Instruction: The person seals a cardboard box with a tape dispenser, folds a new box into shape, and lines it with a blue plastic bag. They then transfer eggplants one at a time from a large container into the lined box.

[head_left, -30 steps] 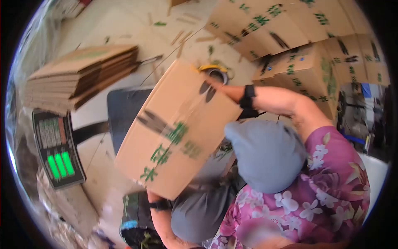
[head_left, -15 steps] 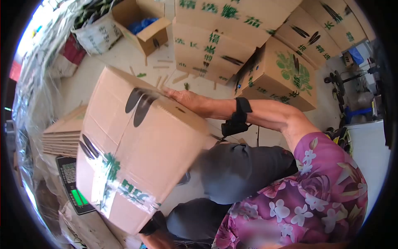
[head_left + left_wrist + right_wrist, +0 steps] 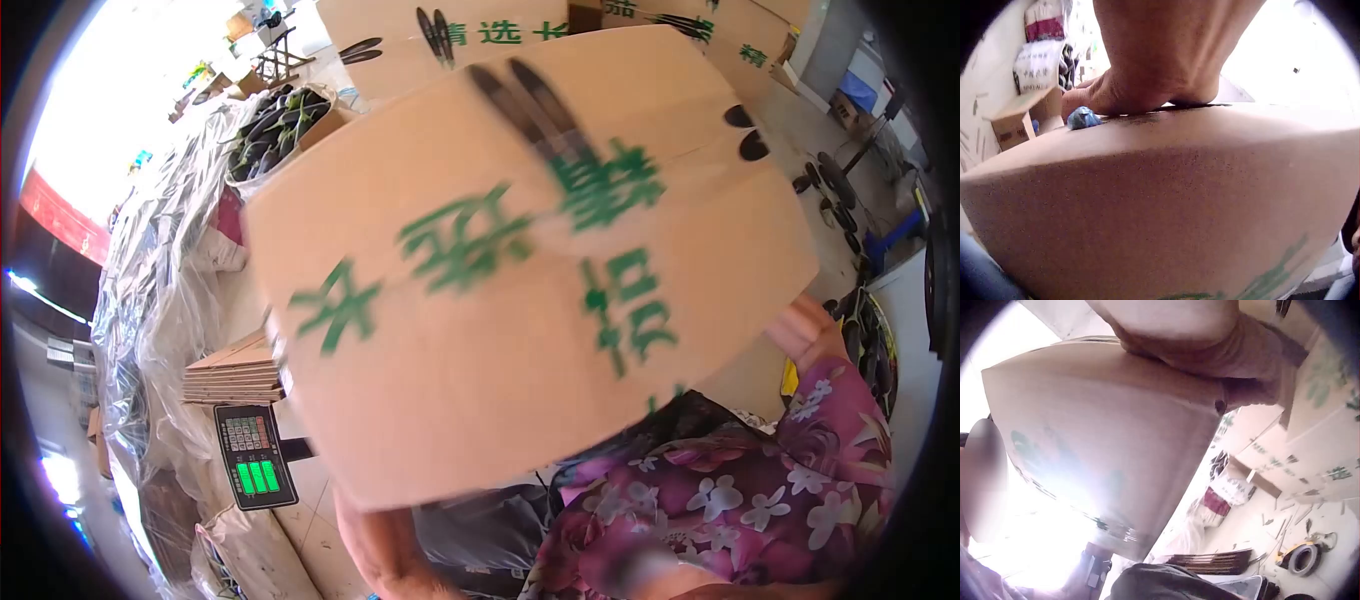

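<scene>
A large closed cardboard box (image 3: pixel 450 350) with green characters fills the middle of the head view, lifted and tilted. It hides both hands there. The left wrist view shows the left hand (image 3: pixel 1147 84) gripping the box (image 3: pixel 1147 212) at a dark slot, its fingertips out of sight, with a small blue piece (image 3: pixel 1084 117) beside it. In the right wrist view, the right hand (image 3: pixel 1229 359) holds the opposite part of the box (image 3: pixel 1110 425), its fingers around the edge near a small dark hole.
At the left are flattened cartons (image 3: pixel 232 383), a scale display (image 3: pixel 257 460) and plastic sheeting (image 3: pixel 150 300). Eggplants (image 3: pixel 275 130) fill a sack farther back. Printed boxes (image 3: pixel 400 70) stand behind. A tape roll (image 3: pixel 1304 559) lies on the floor among scraps.
The box has risen closer to the head camera and moved right, turning so that its green characters face up. The head view has swung toward the bright area at the upper left.
</scene>
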Action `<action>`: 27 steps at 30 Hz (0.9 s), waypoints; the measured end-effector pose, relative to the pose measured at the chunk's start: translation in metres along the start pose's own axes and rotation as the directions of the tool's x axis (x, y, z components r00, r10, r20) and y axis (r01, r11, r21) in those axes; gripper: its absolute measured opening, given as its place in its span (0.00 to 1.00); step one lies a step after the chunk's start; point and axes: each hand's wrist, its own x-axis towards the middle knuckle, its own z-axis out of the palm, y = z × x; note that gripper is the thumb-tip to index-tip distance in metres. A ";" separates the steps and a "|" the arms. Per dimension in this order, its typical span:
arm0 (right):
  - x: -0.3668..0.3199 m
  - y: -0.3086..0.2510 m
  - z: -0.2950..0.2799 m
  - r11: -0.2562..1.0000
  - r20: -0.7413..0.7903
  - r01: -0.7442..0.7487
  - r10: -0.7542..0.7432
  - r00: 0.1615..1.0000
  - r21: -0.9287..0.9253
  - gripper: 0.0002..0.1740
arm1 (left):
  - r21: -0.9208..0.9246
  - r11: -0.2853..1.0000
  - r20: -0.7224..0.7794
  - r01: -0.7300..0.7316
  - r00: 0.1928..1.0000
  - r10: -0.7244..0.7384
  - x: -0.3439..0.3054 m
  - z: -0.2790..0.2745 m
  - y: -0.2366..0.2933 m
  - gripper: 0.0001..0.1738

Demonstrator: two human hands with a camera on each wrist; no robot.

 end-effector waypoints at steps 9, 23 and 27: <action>-0.008 0.026 -0.050 0.999 -0.250 0.023 -0.028 0.968 -0.025 0.24 | 0.264 0.895 0.735 -0.359 0.676 0.055 0.193 0.215 -0.075 0.24; 0.016 0.080 -0.096 0.994 -0.597 -0.018 -0.048 0.801 -0.104 0.16 | 0.470 0.882 0.727 -0.031 0.581 -0.366 0.222 0.236 -0.077 0.37; 0.086 0.072 -0.109 0.991 -0.701 0.087 -0.136 0.700 -0.105 0.15 | 0.492 0.869 0.668 -0.056 0.664 -0.336 0.208 0.236 -0.074 0.57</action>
